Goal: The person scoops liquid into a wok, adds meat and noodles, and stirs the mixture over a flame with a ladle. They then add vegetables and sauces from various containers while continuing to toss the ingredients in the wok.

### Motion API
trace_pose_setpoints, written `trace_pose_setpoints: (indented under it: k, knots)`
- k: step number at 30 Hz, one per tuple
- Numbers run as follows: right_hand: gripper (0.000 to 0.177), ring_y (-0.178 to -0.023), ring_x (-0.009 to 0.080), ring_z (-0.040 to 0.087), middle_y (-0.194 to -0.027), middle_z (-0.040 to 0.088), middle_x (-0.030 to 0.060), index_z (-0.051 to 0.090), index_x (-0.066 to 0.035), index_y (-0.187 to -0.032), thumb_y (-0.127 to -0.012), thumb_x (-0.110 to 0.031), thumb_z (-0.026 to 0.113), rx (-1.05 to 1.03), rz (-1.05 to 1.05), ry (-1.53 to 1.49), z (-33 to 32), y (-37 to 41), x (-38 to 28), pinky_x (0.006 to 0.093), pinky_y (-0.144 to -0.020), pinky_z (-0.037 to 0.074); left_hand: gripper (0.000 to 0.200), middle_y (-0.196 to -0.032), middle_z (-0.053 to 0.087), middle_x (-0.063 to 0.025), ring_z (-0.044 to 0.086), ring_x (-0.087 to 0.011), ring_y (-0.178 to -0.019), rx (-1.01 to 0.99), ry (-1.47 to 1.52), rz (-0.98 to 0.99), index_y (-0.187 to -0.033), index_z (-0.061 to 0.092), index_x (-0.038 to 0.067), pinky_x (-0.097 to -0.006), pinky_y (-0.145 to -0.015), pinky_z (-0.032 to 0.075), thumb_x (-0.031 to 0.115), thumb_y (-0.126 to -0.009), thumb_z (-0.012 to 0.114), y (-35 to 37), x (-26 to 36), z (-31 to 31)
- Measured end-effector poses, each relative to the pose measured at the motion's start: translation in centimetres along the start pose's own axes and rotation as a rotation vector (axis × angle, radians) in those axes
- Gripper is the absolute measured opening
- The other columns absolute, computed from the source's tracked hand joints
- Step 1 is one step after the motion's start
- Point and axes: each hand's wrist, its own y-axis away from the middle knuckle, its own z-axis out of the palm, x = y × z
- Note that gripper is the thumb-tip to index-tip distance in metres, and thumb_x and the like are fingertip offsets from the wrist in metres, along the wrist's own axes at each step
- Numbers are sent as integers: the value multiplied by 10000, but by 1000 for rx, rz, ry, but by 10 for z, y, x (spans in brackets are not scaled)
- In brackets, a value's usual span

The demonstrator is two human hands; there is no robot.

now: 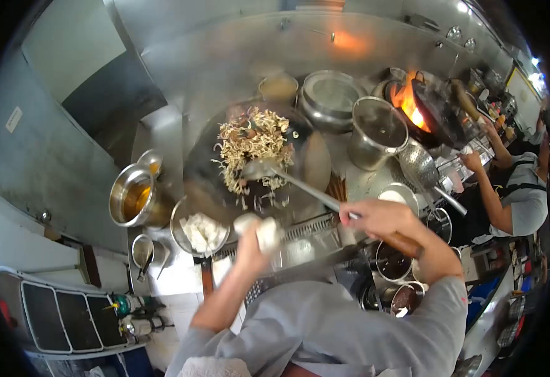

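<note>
A wok ladle [312, 191] with a metal shaft and wooden end is in my right hand [382, 220], fingers closed round the shaft. Its bowl rests among pale, browned strips of food [253, 141] in the large dark wok [209, 135]. My left hand [253, 251] is closed on a bunched white cloth [267, 235], blurred, close by the wok's near rim. Just left of that hand, a round strainer [176, 220] with a wooden handle holds white pieces. Steam hangs over the wok.
Metal pots [331, 100] stand behind and right of the wok. A pot of amber liquid [118, 204] is at the left. Flames [410, 103] rise beside another wok [438, 113], where a co-worker [520, 182] stands. A perforated ladle [422, 164] lies right of the tall pot [378, 147].
</note>
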Motion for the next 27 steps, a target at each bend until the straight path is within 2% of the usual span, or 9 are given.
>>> trace_pose_setpoints:
  k: [4,9,11,13,15,17,19,25,27]
  knots:
    - [68,-631,214,605,-708,554,100,517,-62,-893,-871,-117,485,209,-209,220,32,-68,38,366,-593,459,212,-822,641,-87,634,-236,-702,50,-30,73,-948,554,107,-321,-511,499,285,-947,440,-78,14,-2]
    - [107,-648,306,607,-707,596,137,548,-57,-907,-860,-131,486,207,-149,44,20,-39,21,407,-609,462,175,-852,633,-95,631,-231,-721,111,-7,289,-1057,504,102,-343,-600,534,161,-895,534,-36,-30,-12]
    - [105,-641,295,610,-705,598,130,548,-61,-910,-855,-127,488,171,-128,23,17,-48,19,401,-607,465,242,-838,624,-94,601,-204,-738,-51,-1361,879,-1031,528,38,-309,-651,507,25,-808,620,-41,10,-7]
    - [75,-539,191,583,-663,550,76,517,-61,-906,-871,-126,505,63,-19,35,13,-20,-6,335,-497,445,192,-842,628,-105,607,-220,-744,-68,-1274,809,-1000,535,36,-320,-622,505,51,-826,613,-18,19,14]
    - [78,-551,184,592,-648,546,75,514,-62,-910,-869,-128,508,-12,-19,42,-2,6,0,325,-495,441,129,-849,634,-112,628,-255,-690,88,-3,96,-978,526,95,-366,-519,512,209,-925,499,-13,9,19]
    - [94,-575,212,605,-685,563,101,509,-52,-907,-858,-132,519,-12,-6,-26,-5,-8,5,351,-515,453,176,-929,619,-90,624,-224,-800,-157,44,45,-1060,506,88,-398,-632,541,186,-944,418,-54,18,-16]
    - [90,-612,249,612,-712,576,121,512,-50,-907,-850,-118,521,109,-70,7,12,-57,26,373,-549,461,155,-913,627,-80,622,-209,-791,59,-2,77,-1021,518,97,-389,-654,530,213,-939,456,-77,22,0]
    - [112,-768,396,584,-763,598,199,536,-40,-917,-823,-52,476,441,-246,76,42,-51,21,445,-688,458,180,-910,628,-70,637,-243,-785,36,-49,103,-1028,506,128,-389,-603,536,281,-942,470,-17,-38,-14]
    - [84,-640,301,601,-712,575,155,526,-45,-911,-845,-91,505,349,-171,-11,45,-22,18,406,-597,460,174,-898,625,-54,629,-238,-758,41,-223,196,-1005,511,133,-368,-558,511,289,-950,455,-16,-5,6]
